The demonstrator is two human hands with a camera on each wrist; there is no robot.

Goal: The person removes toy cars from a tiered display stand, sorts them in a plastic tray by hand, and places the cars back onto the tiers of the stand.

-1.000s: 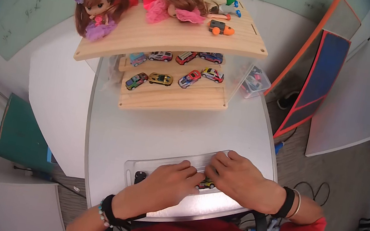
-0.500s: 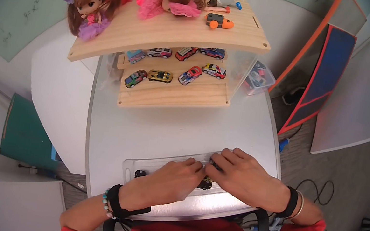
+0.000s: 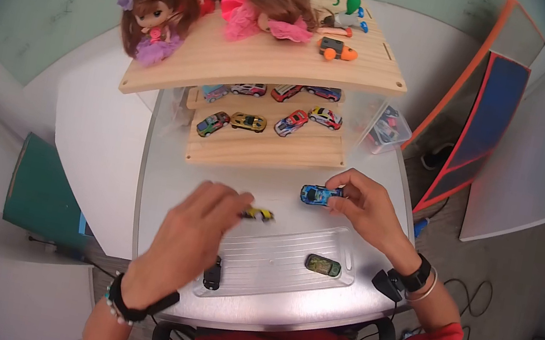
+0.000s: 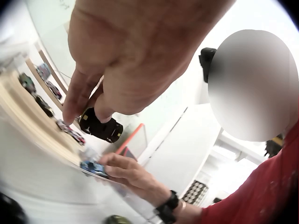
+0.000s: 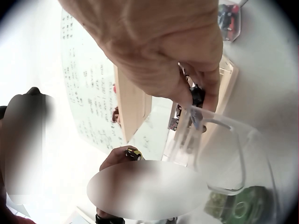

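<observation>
My left hand (image 3: pixel 192 239) pinches a yellow and black toy car (image 3: pixel 258 214) above the tray's back left part; its dark underside (image 4: pixel 100 128) shows in the left wrist view. The right hand (image 3: pixel 367 207) holds a blue toy car (image 3: pixel 315 194) between thumb and fingers, behind the tray and in front of the wooden shelf. In the clear ribbed tray (image 3: pixel 271 262), a green car (image 3: pixel 323 265) lies at the right and a black car (image 3: pixel 212 275) at the left, partly beside my left hand.
A wooden shelf (image 3: pixel 253 156) holds several toy cars on its lower tiers. Dolls (image 3: pixel 157 21), an orange and grey toy (image 3: pixel 337 50) and a green figure (image 3: pixel 348 0) are on its top. A clear box (image 3: pixel 389 130) of cars stands to its right.
Both hands have moved apart and up from the tray, each lifting a car. The blue car and the yellow and black car have come into view, and more of the tray shows.
</observation>
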